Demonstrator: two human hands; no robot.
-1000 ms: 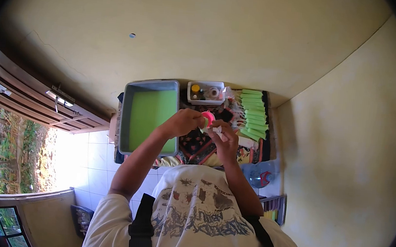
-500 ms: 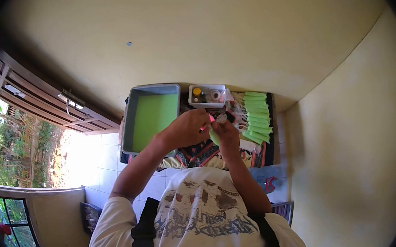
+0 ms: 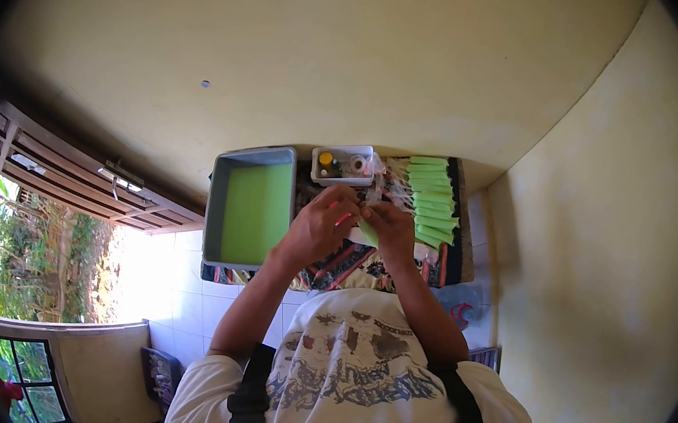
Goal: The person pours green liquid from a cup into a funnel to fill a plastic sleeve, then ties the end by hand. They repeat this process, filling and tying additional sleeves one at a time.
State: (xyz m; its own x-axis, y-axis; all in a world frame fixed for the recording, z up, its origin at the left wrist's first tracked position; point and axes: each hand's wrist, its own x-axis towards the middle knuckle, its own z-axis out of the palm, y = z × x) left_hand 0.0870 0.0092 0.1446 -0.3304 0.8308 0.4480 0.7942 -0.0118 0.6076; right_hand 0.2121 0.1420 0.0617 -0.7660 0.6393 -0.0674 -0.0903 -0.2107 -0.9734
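Observation:
My left hand (image 3: 323, 225) is closed with its fingers bent, and a small bright pink thing (image 3: 345, 212) shows between them; its kind is hard to make out. Close beside it, my right hand (image 3: 389, 227) is closed around a green-filled plastic tube bag (image 3: 368, 231). Clear plastic shows at the fingertips, where both hands nearly meet. Several filled green tube bags (image 3: 431, 201) lie in a row to the right, their clear ends pointing left. On the left stands a grey basin (image 3: 214, 207) holding green liquid (image 3: 259, 211).
Behind my hands, a white container (image 3: 340, 182) holds a yellow-capped bottle (image 3: 326, 159) and a roll (image 3: 358, 163). A patterned cloth (image 3: 341, 268) covers the low surface. A wall (image 3: 371, 66) rises behind, and an open doorway (image 3: 45, 255) lies left.
The view has shifted slightly, moving the basin and bags left. My left hand has turned a little, and both hands stay close together, still holding the pink thing and the green tube bag.

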